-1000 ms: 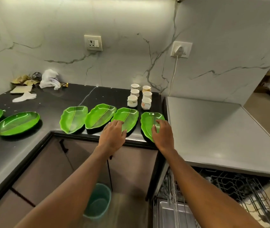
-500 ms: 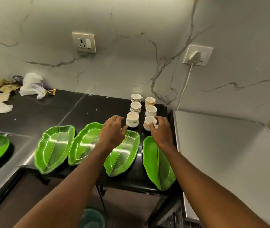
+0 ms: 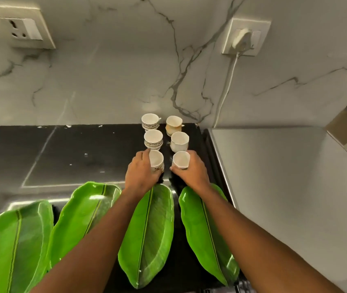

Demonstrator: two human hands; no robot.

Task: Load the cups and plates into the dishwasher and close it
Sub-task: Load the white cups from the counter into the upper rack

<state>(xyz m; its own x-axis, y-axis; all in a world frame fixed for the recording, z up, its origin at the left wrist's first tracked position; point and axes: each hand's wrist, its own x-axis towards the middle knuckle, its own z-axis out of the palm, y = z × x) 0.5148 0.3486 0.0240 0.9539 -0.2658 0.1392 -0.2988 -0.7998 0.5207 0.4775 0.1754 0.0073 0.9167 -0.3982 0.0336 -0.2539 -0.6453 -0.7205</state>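
Several small white cups stand in two rows on the black counter (image 3: 79, 157). My left hand (image 3: 141, 174) grips the nearest left cup (image 3: 157, 160). My right hand (image 3: 191, 172) grips the nearest right cup (image 3: 181, 159). Behind them stand two patterned stacked cups (image 3: 153, 138) (image 3: 150, 121), a plain white cup (image 3: 179, 141) and an orange-tinted cup (image 3: 174, 123). Several green leaf-shaped plates lie in a row along the counter's front, among them one (image 3: 147, 233) under my left forearm and one (image 3: 206, 229) under my right. The dishwasher is out of view.
A grey worktop (image 3: 284, 187) adjoins the black counter on the right. On the marble wall sit an empty socket (image 3: 20, 30) and a socket with a white plug (image 3: 243, 38) whose cable runs down behind the cups.
The view has moved in closer over the counter. Both hands went forward past the plates and now hold the two nearest cups.
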